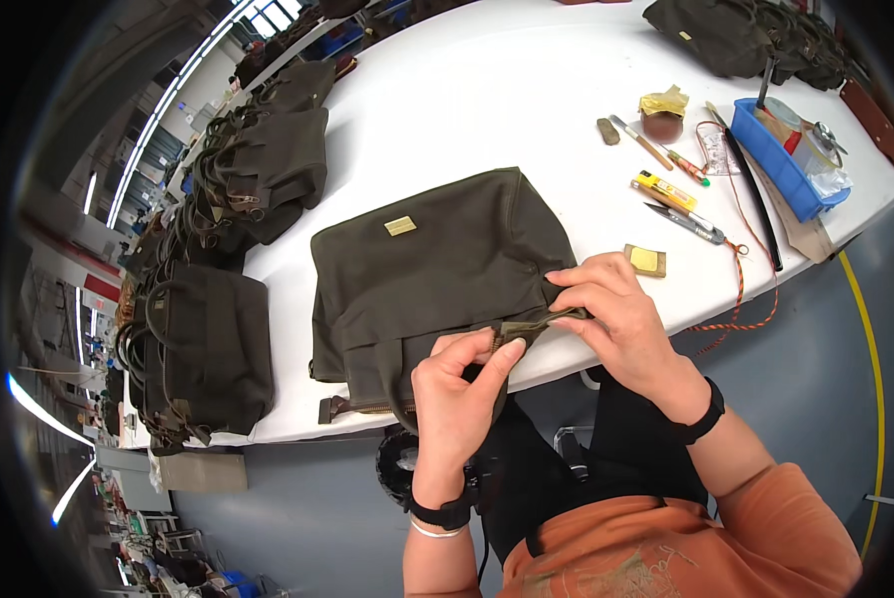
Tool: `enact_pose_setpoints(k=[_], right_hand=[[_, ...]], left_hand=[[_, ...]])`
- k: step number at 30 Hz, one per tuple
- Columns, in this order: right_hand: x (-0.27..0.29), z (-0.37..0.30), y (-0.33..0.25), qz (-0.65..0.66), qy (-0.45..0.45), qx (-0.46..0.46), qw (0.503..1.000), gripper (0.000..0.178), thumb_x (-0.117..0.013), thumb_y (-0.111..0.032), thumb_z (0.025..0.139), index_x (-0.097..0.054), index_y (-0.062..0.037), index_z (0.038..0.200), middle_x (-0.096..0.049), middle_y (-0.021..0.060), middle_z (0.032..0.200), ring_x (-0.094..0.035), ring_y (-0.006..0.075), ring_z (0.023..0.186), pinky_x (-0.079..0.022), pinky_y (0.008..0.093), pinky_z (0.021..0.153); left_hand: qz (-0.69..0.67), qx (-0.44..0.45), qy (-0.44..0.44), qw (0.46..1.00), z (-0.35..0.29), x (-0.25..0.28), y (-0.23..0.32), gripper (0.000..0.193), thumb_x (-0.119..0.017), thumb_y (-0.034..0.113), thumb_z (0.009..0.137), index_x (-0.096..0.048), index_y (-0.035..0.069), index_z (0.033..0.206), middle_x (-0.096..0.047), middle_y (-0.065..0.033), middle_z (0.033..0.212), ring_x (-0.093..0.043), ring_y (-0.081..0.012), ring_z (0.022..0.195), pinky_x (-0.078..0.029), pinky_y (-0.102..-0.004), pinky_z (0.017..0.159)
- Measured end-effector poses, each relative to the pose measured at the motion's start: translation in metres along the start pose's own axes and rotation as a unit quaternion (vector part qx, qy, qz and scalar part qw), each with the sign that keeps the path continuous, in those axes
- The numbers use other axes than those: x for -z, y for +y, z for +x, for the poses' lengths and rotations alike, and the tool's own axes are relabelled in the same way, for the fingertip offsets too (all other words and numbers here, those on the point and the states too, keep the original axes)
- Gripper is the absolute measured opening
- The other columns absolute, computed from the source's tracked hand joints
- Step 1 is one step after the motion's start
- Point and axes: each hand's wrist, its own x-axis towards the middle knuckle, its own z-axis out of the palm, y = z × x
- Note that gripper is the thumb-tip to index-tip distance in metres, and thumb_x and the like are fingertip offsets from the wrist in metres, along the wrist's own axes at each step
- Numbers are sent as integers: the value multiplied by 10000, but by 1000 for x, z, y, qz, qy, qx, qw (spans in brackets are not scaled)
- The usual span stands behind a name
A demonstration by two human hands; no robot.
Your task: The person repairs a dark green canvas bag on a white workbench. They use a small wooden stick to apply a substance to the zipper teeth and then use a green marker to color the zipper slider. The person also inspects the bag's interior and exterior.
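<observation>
A dark olive fabric handbag (437, 259) lies on its side on the white table, with a small gold plate (400, 226) on its face. Its zipped top edge points toward me. My left hand (459, 394) pinches the end of the bag's zipper (497, 341) between thumb and fingers, close to the table's front edge. My right hand (616, 324) grips the bag's fabric at the right corner, thumb and forefinger pressed together on a fold. A carry handle (392, 374) runs down beside my left hand, partly hidden by it.
Several similar dark bags (208, 344) line the table's left side, and more (746, 40) stand at the far right. Right of the bag lie a snipping tool (684, 223), a yellow box (663, 189), a yellow-wrapped jar (662, 115) and a yellow block (646, 261). A blue bin (781, 164) sits beyond.
</observation>
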Motion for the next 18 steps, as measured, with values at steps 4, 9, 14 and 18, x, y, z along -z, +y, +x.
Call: enact_pose_setpoints(k=[4, 9, 14, 18], right_hand=[[0, -7, 6, 33, -3, -25, 999, 171, -730, -35, 794, -661, -59, 949, -642, 53, 1142, -536, 265, 1023, -465, 361, 862], [3, -10, 8, 59, 0, -22, 998, 165, -731, -28, 794, -678, -53, 949, -661, 49, 1148, -557, 241, 1001, -482, 337, 830], [4, -10, 13, 107, -12, -15, 994, 182, -735, -21, 788, -686, -55, 961, -666, 55, 1173, -564, 237, 1009, -496, 328, 823], [5, -11, 16, 117, -21, 4, 993, 182, -734, -18, 790, -692, -55, 963, -662, 56, 1186, -565, 237, 1026, -502, 324, 834]], left_hand=[[56, -93, 8, 994, -7, -3, -1, 219, -807, 110, 773, -742, 17, 961, -726, -111, 924, -640, -252, 1021, -498, -365, 886], [137, -188, 1, 973, -11, -3, 3, 301, -784, 36, 744, -729, 37, 1040, -707, -112, 1060, -622, -283, 1091, -488, -371, 935], [200, -231, 24, 952, -20, -12, -4, 324, -743, -19, 762, -723, 55, 1077, -725, -91, 1037, -622, -305, 1100, -504, -383, 932], [233, -251, 44, 939, -23, -15, -9, 346, -715, -63, 754, -723, 53, 1080, -738, -85, 985, -647, -296, 1084, -515, -373, 927]])
